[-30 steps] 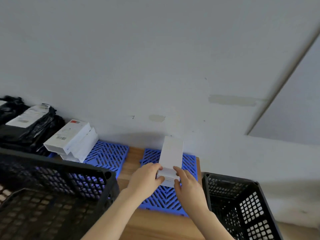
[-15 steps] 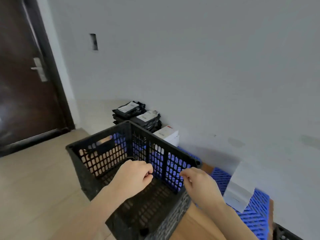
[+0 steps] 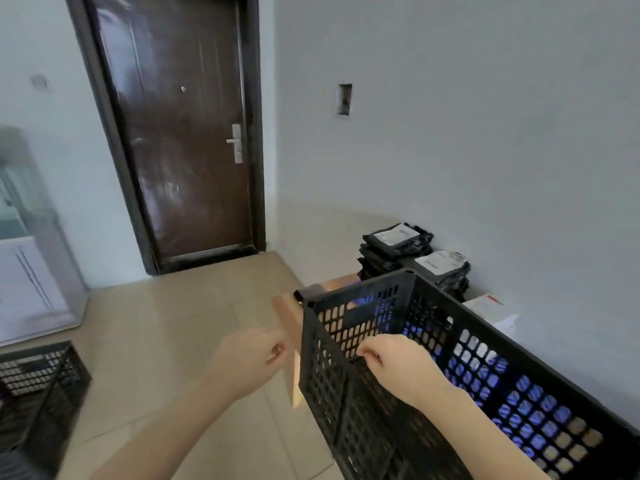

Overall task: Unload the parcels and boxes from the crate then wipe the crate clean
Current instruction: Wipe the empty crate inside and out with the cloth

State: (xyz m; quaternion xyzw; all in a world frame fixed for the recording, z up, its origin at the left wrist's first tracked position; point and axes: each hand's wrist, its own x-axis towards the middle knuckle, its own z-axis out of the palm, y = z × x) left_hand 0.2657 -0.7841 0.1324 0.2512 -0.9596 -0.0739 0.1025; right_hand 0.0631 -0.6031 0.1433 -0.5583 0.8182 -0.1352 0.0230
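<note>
Two bare hands are reaching out nearest the camera. The left hand (image 3: 249,358) is hovering over the tiled floor (image 3: 173,323), its fingers loosely curled round nothing. The right hand (image 3: 394,365) is curling its fingers at the near wall of the black crate (image 3: 332,393); I cannot tell whether it is gripping. Behind the crate, black parcels (image 3: 394,244) and a white box (image 3: 485,304) are lying by the wall. A brown door (image 3: 180,133) is standing beyond.

The crate (image 3: 346,427) runs off the bottom right edge.
</note>
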